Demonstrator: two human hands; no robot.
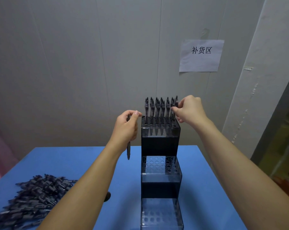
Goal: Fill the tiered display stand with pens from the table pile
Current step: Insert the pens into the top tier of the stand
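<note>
Your right hand is pinching a pen at the right end of the tiered display stand's top tier, where the other pens are standing upright in their holes; whether its tip is seated is hard to tell. Your left hand is gripping a second pen, hanging point-down beside the stand. The pile of pens is lying at the bench's near left corner.
</note>
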